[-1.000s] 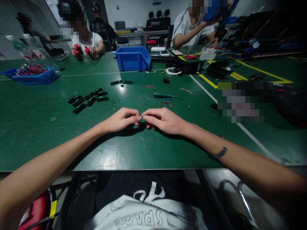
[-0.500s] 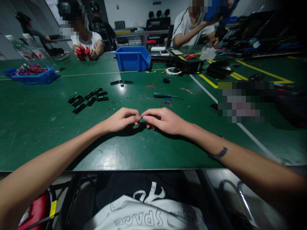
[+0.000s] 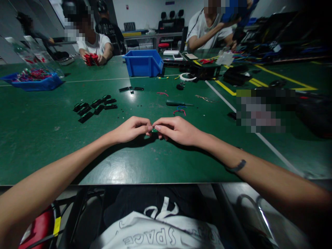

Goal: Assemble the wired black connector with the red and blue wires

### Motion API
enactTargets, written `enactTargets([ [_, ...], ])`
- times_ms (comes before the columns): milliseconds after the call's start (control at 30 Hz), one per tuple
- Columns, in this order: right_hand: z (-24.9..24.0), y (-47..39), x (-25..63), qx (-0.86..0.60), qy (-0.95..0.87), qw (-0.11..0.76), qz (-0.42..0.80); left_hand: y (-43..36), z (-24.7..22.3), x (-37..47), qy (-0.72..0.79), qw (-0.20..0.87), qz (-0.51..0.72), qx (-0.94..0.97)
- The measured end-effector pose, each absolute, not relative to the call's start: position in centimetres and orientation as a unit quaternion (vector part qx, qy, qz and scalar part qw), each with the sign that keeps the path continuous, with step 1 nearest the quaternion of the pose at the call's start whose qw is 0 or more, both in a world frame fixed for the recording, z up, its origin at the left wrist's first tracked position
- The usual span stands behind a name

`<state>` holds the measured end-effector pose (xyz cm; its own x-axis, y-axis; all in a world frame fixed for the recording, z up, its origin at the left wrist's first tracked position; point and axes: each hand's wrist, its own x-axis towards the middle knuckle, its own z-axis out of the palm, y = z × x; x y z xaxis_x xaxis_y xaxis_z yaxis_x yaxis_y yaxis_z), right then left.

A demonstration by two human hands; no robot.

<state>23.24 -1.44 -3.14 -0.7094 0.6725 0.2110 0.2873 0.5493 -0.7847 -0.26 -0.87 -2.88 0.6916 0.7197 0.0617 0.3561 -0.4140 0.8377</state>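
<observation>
Now a touch more of the small green piece (image 3: 154, 130) shows at the frame's centre, pinched between the fingertips of your left hand (image 3: 132, 130) and right hand (image 3: 181, 130), so you're still working that one piece.

Pale wall (image 3: 145, 14), dark chairs (image 3: 129, 26), red seat (image 3: 163, 45), green tabletop (image 3: 160, 162) (patched with glare)

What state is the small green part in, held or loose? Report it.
Held: the small green part shows between the pinching left hand and right hand; whether it touches the table cannot be told.
</observation>
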Motion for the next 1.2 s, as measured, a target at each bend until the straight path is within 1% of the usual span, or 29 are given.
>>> enactTargets([
  [1200, -3.21, -1.39, 23.34, -0.283, -0.846, 0.248, 0.378, -0.87, -2.89, -0.25, 0.334, 0.415, 0.209, 0.82],
])
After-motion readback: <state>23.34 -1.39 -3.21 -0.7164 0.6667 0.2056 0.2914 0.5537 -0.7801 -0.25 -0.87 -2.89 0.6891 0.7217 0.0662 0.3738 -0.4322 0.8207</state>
